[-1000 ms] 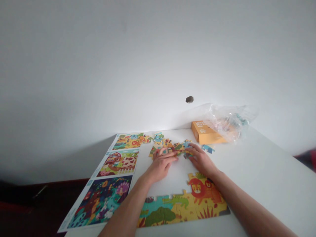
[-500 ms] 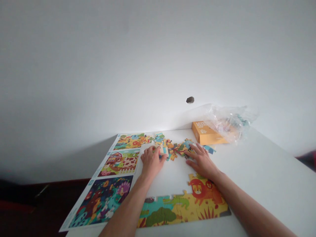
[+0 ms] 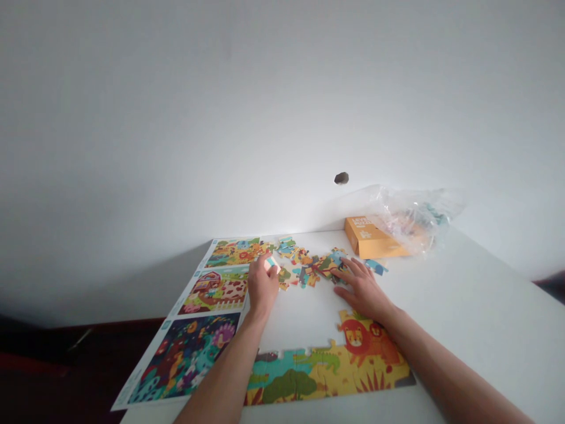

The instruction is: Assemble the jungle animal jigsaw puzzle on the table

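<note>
My left hand (image 3: 261,287) is curled, pinching a small pale puzzle piece (image 3: 271,262) at the left end of a scatter of loose puzzle pieces (image 3: 309,266). My right hand (image 3: 362,287) lies flat with fingers spread, fingertips resting on the loose pieces near the scatter's right end. In front of my hands lies a partly joined puzzle (image 3: 335,362) showing a lion, a crocodile and a tree.
A long picture sheet (image 3: 207,312) with three printed scenes lies at the left of the white table (image 3: 468,318). An orange box (image 3: 369,238) and a crumpled clear plastic bag (image 3: 417,219) sit at the back right, against the white wall.
My left hand has moved left along the loose pieces and closed on a small piece. My right hand has stayed almost in place on the pieces.
</note>
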`<move>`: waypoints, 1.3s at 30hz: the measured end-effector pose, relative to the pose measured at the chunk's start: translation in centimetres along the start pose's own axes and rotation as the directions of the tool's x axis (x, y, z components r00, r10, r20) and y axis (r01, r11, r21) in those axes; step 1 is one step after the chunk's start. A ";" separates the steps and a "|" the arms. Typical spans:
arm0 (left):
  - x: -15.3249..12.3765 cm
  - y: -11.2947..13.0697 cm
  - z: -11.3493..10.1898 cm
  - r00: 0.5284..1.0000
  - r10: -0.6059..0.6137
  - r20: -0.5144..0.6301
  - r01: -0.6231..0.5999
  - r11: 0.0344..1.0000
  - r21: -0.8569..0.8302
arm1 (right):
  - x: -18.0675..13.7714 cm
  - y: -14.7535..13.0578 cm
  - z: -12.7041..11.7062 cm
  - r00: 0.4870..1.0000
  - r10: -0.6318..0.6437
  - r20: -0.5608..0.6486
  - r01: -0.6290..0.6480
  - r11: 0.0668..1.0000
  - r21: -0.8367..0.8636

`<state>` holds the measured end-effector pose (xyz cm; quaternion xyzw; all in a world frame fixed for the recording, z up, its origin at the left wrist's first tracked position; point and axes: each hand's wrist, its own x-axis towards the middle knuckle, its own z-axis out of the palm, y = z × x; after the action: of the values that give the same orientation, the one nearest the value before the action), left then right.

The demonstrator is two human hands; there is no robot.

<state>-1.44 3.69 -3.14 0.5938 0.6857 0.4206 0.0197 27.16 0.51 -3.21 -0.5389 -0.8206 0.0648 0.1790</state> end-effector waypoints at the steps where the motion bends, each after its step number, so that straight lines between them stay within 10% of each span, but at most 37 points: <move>1: 0.1 -0.1 0.0 1.000 -0.006 -0.020 0.005 1.000 -0.019 | 0.0 0.0 0.0 1.000 -0.002 -0.003 0.002 1.000 0.000; 10: -0.8 0.6 0.7 0.932 0.183 0.312 -0.021 0.889 -0.458 | 0.0 0.1 0.1 0.999 -0.024 -0.022 0.024 1.000 0.009; 18: -1.0 0.7 0.0 0.906 0.194 0.375 -0.209 0.978 -0.002 | -0.1 0.2 0.1 0.999 -0.026 -0.025 0.026 1.000 -0.004; 26: -0.2 -0.5 0.7 0.930 0.154 0.335 -0.083 0.972 -0.218 | -0.1 0.2 0.2 0.999 -0.034 -0.020 0.034 0.999 -0.003; 39: 0.0 0.3 0.9 0.901 -0.045 0.431 0.353 0.653 -0.671 | -0.2 0.1 0.2 0.999 -0.040 -0.034 0.040 0.999 0.000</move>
<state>-0.76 4.16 -3.55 0.5237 0.5030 0.5328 0.4345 27.27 0.39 -3.45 -0.5232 -0.8281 0.0522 0.1941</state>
